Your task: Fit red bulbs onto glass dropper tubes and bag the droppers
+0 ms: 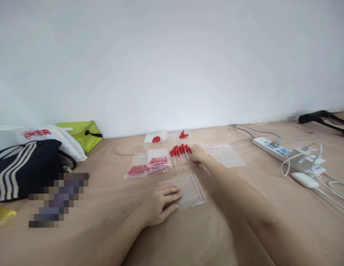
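Note:
My left hand (164,202) lies with fingers spread on a clear zip bag (190,192), which looks flat. Farther forward, my right hand (198,153) is closed at the right end of a row of thin sticks with red ends (181,149). A bit of red shows just below that hand, but its fingertips are hidden and I cannot tell what they grip. Left of the row, zip bags of red-ended sticks (159,160) overlap another such bag (138,169). Beyond my right hand lies a flat clear bag (226,155).
Small red pieces lie on clear bags at the back, a left group (156,139) and a right group (183,135). A power strip (271,147) with cables and a white charger (305,180) is at right. A black striped bag (24,170) and a green bag (80,135) stand left.

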A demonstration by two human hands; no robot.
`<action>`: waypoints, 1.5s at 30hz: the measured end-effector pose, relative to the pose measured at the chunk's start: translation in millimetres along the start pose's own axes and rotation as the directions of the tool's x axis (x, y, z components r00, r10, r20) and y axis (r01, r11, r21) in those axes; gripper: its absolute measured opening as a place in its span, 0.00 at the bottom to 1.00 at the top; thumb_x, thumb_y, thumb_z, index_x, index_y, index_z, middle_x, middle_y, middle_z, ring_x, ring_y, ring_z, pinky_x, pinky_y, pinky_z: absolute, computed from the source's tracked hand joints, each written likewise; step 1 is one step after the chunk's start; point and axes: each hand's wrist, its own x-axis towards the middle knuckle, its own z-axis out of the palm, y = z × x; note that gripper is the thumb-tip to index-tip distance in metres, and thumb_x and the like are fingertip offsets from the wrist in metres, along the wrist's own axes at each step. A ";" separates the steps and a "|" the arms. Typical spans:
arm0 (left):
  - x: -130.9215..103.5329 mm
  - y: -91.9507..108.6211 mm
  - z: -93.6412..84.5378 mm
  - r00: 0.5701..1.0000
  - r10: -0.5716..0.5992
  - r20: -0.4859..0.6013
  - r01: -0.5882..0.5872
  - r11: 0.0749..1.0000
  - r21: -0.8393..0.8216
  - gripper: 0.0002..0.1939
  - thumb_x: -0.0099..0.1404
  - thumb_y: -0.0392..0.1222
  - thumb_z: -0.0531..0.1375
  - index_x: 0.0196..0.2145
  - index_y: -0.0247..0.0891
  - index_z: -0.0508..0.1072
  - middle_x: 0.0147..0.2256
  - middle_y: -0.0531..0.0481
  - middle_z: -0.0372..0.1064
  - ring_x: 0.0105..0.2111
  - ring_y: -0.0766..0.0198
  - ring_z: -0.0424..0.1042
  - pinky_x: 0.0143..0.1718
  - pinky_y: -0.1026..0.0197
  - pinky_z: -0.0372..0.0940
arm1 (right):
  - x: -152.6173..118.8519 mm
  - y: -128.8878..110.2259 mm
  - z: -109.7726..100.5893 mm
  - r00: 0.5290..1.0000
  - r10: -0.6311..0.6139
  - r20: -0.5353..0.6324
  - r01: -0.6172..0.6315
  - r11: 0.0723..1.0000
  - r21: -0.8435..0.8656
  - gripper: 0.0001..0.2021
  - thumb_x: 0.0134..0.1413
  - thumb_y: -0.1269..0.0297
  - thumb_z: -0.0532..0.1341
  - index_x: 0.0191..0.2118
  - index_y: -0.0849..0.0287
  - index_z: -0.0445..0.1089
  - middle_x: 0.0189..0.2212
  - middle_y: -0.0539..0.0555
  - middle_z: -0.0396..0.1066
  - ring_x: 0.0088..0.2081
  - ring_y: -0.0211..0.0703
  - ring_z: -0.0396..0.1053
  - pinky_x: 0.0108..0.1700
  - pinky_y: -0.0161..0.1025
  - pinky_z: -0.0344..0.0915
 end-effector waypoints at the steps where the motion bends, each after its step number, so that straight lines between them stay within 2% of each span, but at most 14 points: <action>1: -0.5 -0.5 -0.3 1.000 -0.012 0.015 0.013 1.000 -0.014 0.17 0.62 0.43 0.54 0.49 0.44 0.67 0.49 0.47 0.65 0.50 0.56 0.62 0.53 0.47 0.54 | 0.0 -2.4 -1.2 1.000 0.000 -0.010 0.000 1.000 0.026 0.11 0.42 0.75 0.59 0.36 0.65 0.66 0.29 0.62 0.70 0.30 0.45 0.69 0.28 0.33 0.59; 4: -2.0 -1.2 -1.5 0.997 -0.052 0.061 0.056 0.997 -0.061 0.18 0.63 0.42 0.53 0.51 0.45 0.65 0.52 0.47 0.62 0.53 0.55 0.59 0.55 0.45 0.50 | -4.0 -2.9 -8.3 0.998 0.010 -0.062 -0.003 0.993 0.122 0.18 0.45 0.73 0.57 0.45 0.66 0.59 0.30 0.61 0.69 0.31 0.44 0.69 0.30 0.34 0.60; 8: -1.9 -1.4 -1.5 0.991 -0.079 0.104 0.089 0.992 -0.088 0.18 0.63 0.43 0.52 0.52 0.46 0.63 0.54 0.49 0.59 0.55 0.56 0.55 0.56 0.43 0.46 | -24.5 18.8 -16.3 0.987 0.013 -0.158 0.034 0.956 0.291 0.29 0.50 0.71 0.51 0.56 0.72 0.40 0.25 0.55 0.67 0.29 0.42 0.67 0.30 0.34 0.61; 10: -0.9 -1.8 -0.9 0.990 -0.085 0.116 0.095 0.992 -0.085 0.19 0.64 0.43 0.52 0.53 0.47 0.62 0.54 0.50 0.58 0.56 0.57 0.54 0.57 0.44 0.45 | -43.6 36.5 -12.5 0.969 0.043 -0.245 0.105 0.821 0.561 0.34 0.48 0.70 0.50 0.58 0.70 0.32 0.22 0.49 0.63 0.24 0.40 0.66 0.27 0.34 0.62; 12: 0.1 -2.2 -0.5 0.988 -0.092 0.121 0.102 0.992 -0.080 0.19 0.64 0.44 0.51 0.53 0.47 0.62 0.55 0.50 0.57 0.56 0.58 0.54 0.57 0.44 0.44 | -66.2 52.9 -3.4 0.969 0.074 -0.234 0.129 0.661 0.739 0.37 0.47 0.67 0.51 0.59 0.63 0.28 0.21 0.44 0.59 0.17 0.36 0.61 0.21 0.34 0.60; 14: 0.7 -2.6 -0.5 0.987 -0.097 0.124 0.108 0.991 -0.080 0.18 0.64 0.44 0.51 0.53 0.47 0.61 0.55 0.51 0.57 0.56 0.59 0.54 0.57 0.45 0.44 | -87.1 64.0 7.1 0.968 0.092 -0.233 0.151 0.527 0.836 0.38 0.45 0.64 0.52 0.59 0.58 0.29 0.23 0.43 0.57 0.15 0.33 0.59 0.18 0.33 0.60; 17: 0.7 -3.0 -1.3 0.987 -0.102 0.128 0.113 0.990 -0.086 0.18 0.65 0.44 0.50 0.53 0.48 0.61 0.55 0.52 0.56 0.56 0.60 0.53 0.57 0.46 0.45 | -106.7 68.5 18.2 0.960 0.125 -0.250 0.179 0.408 0.895 0.36 0.44 0.62 0.54 0.57 0.54 0.34 0.25 0.43 0.57 0.17 0.32 0.60 0.17 0.33 0.61; 25: 1.1 -2.4 -2.9 0.983 -0.101 0.152 0.114 0.990 -0.080 0.18 0.65 0.44 0.49 0.53 0.48 0.60 0.56 0.52 0.56 0.56 0.60 0.53 0.57 0.46 0.44 | -112.4 56.9 27.0 0.971 0.121 -0.208 0.166 0.288 0.943 0.33 0.43 0.58 0.58 0.52 0.54 0.40 0.24 0.42 0.58 0.18 0.33 0.62 0.19 0.34 0.64; 31: -1.3 -0.5 -2.1 0.986 -0.139 0.096 0.149 0.984 -0.101 0.23 0.63 0.46 0.52 0.56 0.48 0.56 0.57 0.50 0.52 0.57 0.58 0.52 0.57 0.48 0.47 | -118.1 51.0 35.2 0.991 0.084 -0.101 0.091 0.116 0.989 0.26 0.39 0.48 0.60 0.41 0.53 0.48 0.23 0.43 0.64 0.21 0.35 0.66 0.28 0.39 0.67; 34: -3.3 -0.2 -0.9 0.978 -0.195 0.078 0.203 0.973 -0.110 0.25 0.62 0.45 0.53 0.56 0.46 0.55 0.59 0.49 0.48 0.57 0.56 0.51 0.55 0.50 0.51 | -118.6 52.0 32.4 0.998 0.031 -0.052 0.048 0.122 0.991 0.25 0.35 0.46 0.62 0.36 0.55 0.52 0.24 0.45 0.65 0.23 0.34 0.66 0.30 0.38 0.66; 37: -4.2 0.2 -0.5 0.974 -0.210 0.088 0.219 0.969 -0.110 0.26 0.63 0.45 0.53 0.57 0.47 0.52 0.59 0.49 0.47 0.57 0.57 0.51 0.55 0.51 0.52 | -118.9 57.9 25.0 0.996 -0.086 -0.017 0.037 0.241 0.970 0.21 0.35 0.50 0.64 0.32 0.58 0.59 0.24 0.46 0.65 0.22 0.31 0.63 0.28 0.34 0.63; 40: -3.8 1.1 -1.1 0.974 -0.210 0.083 0.218 0.970 -0.105 0.27 0.63 0.45 0.52 0.58 0.48 0.51 0.58 0.50 0.50 0.57 0.57 0.51 0.55 0.50 0.51 | -119.6 65.0 17.8 0.974 -0.227 -0.002 0.089 0.373 0.923 0.16 0.36 0.55 0.65 0.29 0.60 0.64 0.22 0.46 0.64 0.21 0.30 0.59 0.25 0.32 0.57; 43: -3.1 1.7 -1.9 0.980 -0.187 0.060 0.193 0.976 -0.104 0.27 0.63 0.45 0.52 0.58 0.47 0.51 0.57 0.50 0.53 0.56 0.56 0.52 0.55 0.49 0.51 | -120.6 68.1 13.8 0.949 -0.316 0.001 0.147 0.443 0.884 0.14 0.37 0.56 0.65 0.28 0.60 0.66 0.19 0.44 0.61 0.20 0.30 0.55 0.23 0.31 0.53; 45: -2.8 1.4 -2.0 0.983 -0.177 0.051 0.181 0.978 -0.104 0.27 0.63 0.46 0.52 0.58 0.46 0.51 0.56 0.49 0.54 0.56 0.56 0.52 0.55 0.49 0.50 | -121.8 66.8 12.6 0.932 -0.362 0.024 0.153 0.451 0.879 0.14 0.37 0.55 0.65 0.27 0.59 0.66 0.20 0.45 0.61 0.19 0.30 0.53 0.22 0.30 0.52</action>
